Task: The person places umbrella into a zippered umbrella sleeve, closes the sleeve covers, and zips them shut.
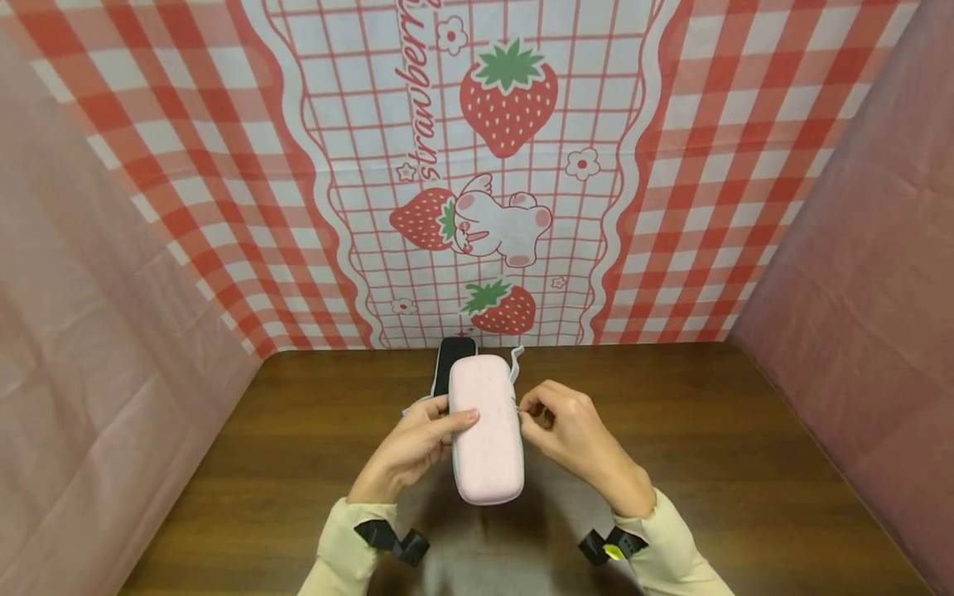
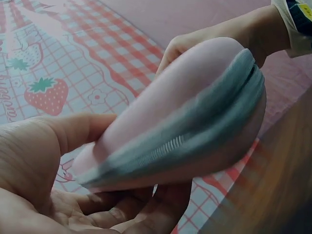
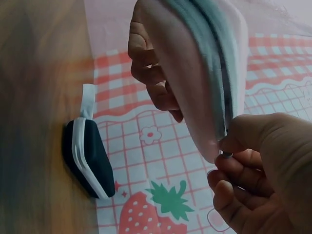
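A pink zip case [image 1: 488,455] with rounded ends is held up above the table. My left hand [image 1: 417,443] grips its left side, thumb on the broad face and fingers underneath. Grey-green zipper bands [image 2: 204,122] run round its edge, and white zipper teeth show along part of them. At the case's right edge, my right hand [image 1: 570,422] pinches the small zipper pull [image 3: 225,154] between thumb and forefinger. In the right wrist view, a dark line runs between the bands down to these fingers.
Behind the pink case, a black case [image 1: 451,368] with white zipper trim and a light strap [image 3: 88,100] lies on the brown wooden table [image 1: 686,463]. A red-and-white strawberry cloth [image 1: 507,182] covers the back, with pink cloth [image 1: 857,290] at the sides.
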### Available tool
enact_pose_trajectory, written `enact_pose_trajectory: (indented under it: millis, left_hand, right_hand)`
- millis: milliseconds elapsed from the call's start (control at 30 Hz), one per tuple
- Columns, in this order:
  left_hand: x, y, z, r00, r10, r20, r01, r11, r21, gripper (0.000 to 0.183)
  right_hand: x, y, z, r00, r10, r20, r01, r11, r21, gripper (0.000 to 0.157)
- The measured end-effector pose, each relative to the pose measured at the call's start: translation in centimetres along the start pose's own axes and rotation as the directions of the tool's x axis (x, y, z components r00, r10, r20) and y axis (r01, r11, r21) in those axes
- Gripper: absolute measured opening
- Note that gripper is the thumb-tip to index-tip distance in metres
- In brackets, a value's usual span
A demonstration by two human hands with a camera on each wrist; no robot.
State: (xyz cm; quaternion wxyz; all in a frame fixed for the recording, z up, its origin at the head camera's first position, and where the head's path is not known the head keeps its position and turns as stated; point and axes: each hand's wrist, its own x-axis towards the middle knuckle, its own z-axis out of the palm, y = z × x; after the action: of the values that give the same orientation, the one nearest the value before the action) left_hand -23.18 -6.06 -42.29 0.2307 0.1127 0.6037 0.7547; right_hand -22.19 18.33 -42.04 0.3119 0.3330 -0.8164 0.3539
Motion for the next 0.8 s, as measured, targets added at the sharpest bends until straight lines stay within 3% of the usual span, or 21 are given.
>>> enact_pose_trajectory:
  millis: [167, 367, 800]
  left_hand:
    - [0.0, -0.1, 0.1, 0.998, 0.050, -0.031, -0.049, 0.998, 0.024, 0.047]
    - [0.3, -0.5, 0.5, 0.992, 0.079, -0.097, -0.069, 0.993, 0.099, 0.043]
    - [0.7, -1.0, 0.6, 0.985, 0.100, -0.140, -0.080, 0.987, 0.141, 0.042]
  right_hand:
    - [0.0, 0.5, 0.4, 0.999, -0.048, -0.010, 0.048, 0.999, 0.003, 0.018]
    - [-0.1, 1.3, 0.8, 0.993, -0.119, -0.013, 0.119, 0.993, -0.006, 0.019]
    - [-0.3, 2.0, 1.0, 0.993, -0.118, 0.010, 0.118, 0.993, 0.007, 0.020]
